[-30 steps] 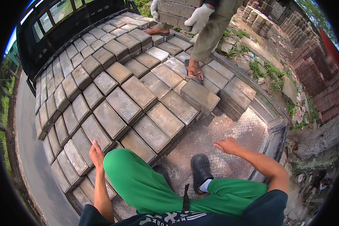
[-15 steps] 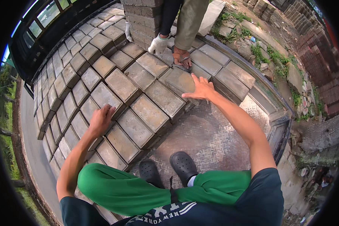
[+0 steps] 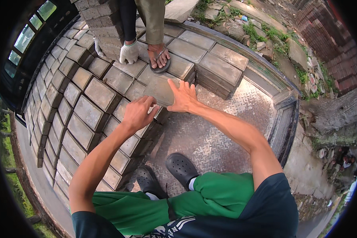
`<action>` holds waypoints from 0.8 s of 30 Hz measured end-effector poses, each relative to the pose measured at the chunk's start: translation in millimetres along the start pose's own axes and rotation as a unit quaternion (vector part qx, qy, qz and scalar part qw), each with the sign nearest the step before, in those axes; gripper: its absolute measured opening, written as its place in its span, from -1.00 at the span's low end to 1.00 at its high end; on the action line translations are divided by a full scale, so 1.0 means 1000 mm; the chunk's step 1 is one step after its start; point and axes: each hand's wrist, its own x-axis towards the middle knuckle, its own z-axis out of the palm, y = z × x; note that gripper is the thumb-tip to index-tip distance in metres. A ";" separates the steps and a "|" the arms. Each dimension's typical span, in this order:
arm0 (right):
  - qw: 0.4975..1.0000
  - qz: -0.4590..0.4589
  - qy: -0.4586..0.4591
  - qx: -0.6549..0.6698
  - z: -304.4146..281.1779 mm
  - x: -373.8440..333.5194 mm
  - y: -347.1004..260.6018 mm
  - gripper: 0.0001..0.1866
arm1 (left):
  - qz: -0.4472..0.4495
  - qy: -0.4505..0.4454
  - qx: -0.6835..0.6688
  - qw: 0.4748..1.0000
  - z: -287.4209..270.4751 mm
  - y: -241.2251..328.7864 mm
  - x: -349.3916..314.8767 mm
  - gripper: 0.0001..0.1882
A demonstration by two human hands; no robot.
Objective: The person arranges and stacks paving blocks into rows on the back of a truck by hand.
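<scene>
My right hand (image 3: 183, 96) spans the right end of a grey paving block (image 3: 158, 88), its thumb at the near side and its fingers at the far side. The palm hides that end of the block. My left hand (image 3: 138, 114) is at the block's near left edge, thumb and bent fingers apart with nothing between them. Whether its fingertips touch the block I cannot tell. Just beyond, another person's white-gloved hand (image 3: 129, 52) rests low by the blocks, next to that person's sandalled foot (image 3: 158, 57).
Stepped rows of paving blocks (image 3: 83, 113) cover the truck bed's left side. A tall block stack (image 3: 101, 27) rises beside the other person. My dark clogs (image 3: 181, 166) stand on the metal bed floor (image 3: 202, 137), bounded by a raised edge (image 3: 279, 131) at right.
My left hand has moved right and farther out toward the paving block, its fingers opening. The block under my right hand has come slightly nearer. The whole view has shifted.
</scene>
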 end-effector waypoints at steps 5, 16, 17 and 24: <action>0.999 -0.012 -0.022 0.045 -0.005 -0.070 0.025 0.27 | 0.241 -0.007 0.071 0.968 0.018 0.017 -0.032 -0.64; 0.933 0.196 -0.168 0.250 0.006 -0.199 0.095 0.31 | -0.343 -0.098 -0.359 0.862 0.131 0.115 -0.064 -0.08; 0.930 0.213 -0.157 0.256 0.017 -0.209 0.105 0.30 | -0.424 -0.143 -0.380 0.810 0.148 0.127 -0.062 0.03; 0.962 0.189 -0.100 0.170 0.039 -0.229 0.090 0.28 | -0.421 -0.180 -0.726 0.513 0.218 0.171 -0.058 0.16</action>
